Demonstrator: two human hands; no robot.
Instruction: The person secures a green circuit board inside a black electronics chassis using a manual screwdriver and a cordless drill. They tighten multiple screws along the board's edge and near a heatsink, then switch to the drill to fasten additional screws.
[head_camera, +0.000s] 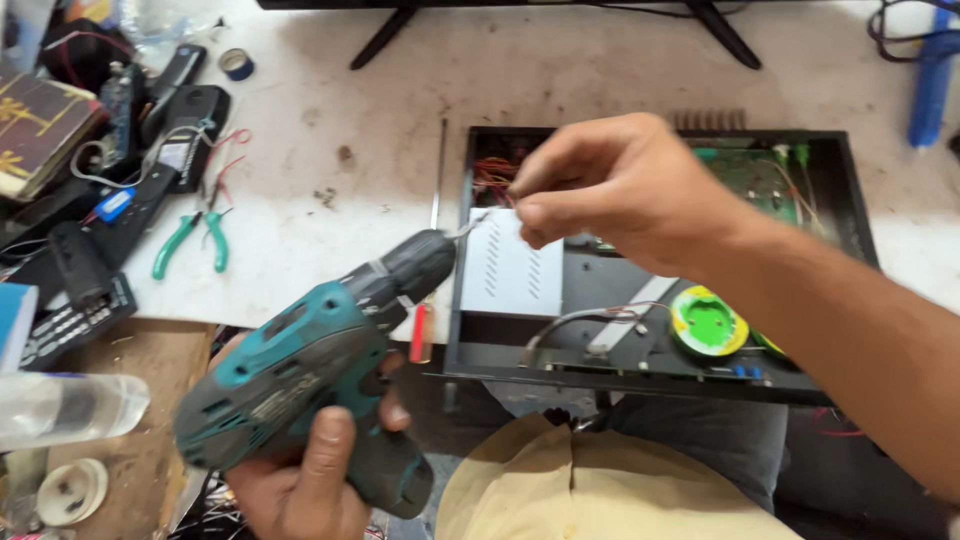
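Fingers of the left hand (300, 480) are wrapping tight round a teal cordless drill (310, 370), lower left of the frame. At centre, the right hand (620, 190) is pinching the drill's bit (468, 228) above an opened black case (660, 260) on the white surface (330, 180).

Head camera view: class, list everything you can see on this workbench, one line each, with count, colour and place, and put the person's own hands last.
Cordless drill with teal and grey plastic body: one, lower left, held, bit towards the case.
Open black metal electronics case: one, centre right on the white table.
White vented metal cover: one, inside the case, left part.
Green circuit board: one, inside the case, far right.
Yellow and green round part: one, near edge of the case.
Green-handled pliers: one, left of the case.
Black remote controls: several, far left.
Small roll of tape: one, top left.
Clear plastic bottle: one, lying at lower left.
Left hand: grips the drill's handle.
Right hand: fingers pinched above the case; what they pinch is too small to tell.
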